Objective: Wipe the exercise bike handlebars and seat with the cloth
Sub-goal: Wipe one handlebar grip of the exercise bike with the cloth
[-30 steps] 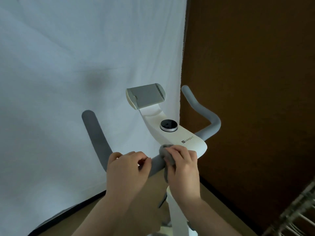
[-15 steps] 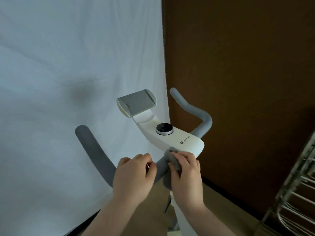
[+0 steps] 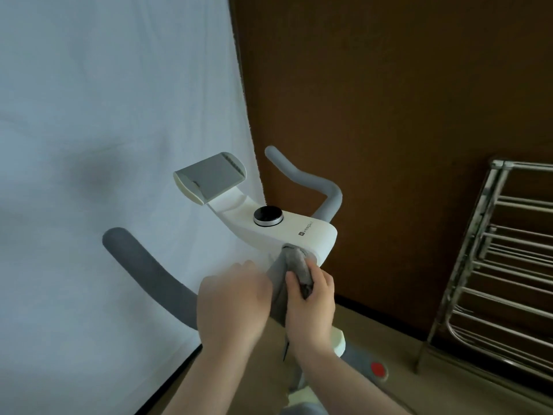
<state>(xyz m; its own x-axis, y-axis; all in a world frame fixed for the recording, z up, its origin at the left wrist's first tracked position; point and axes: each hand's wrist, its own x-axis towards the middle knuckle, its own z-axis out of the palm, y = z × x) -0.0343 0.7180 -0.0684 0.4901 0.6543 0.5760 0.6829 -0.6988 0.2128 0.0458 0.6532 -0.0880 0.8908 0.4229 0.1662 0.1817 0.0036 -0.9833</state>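
The exercise bike's white console (image 3: pixel 311 235) carries a round black dial and a grey tablet holder (image 3: pixel 211 176). Grey padded handlebars curve out on both sides, the left bar (image 3: pixel 143 269) and the right bar (image 3: pixel 308 182). My left hand (image 3: pixel 232 298) is curled around the left bar close to the console. My right hand (image 3: pixel 311 304) grips a grey cloth (image 3: pixel 294 265), wrapped around the bar where it meets the console's underside. The seat is not in view.
A white sheet (image 3: pixel 104 115) hangs behind the bike on the left, a brown wall (image 3: pixel 389 85) on the right. A metal rack (image 3: pixel 502 265) leans at the right. A red knob (image 3: pixel 377 369) shows on the frame below.
The view has shifted right, bringing the metal rack in. My right hand with the cloth has slid slightly down from the console edge along the bar; my left hand keeps its hold.
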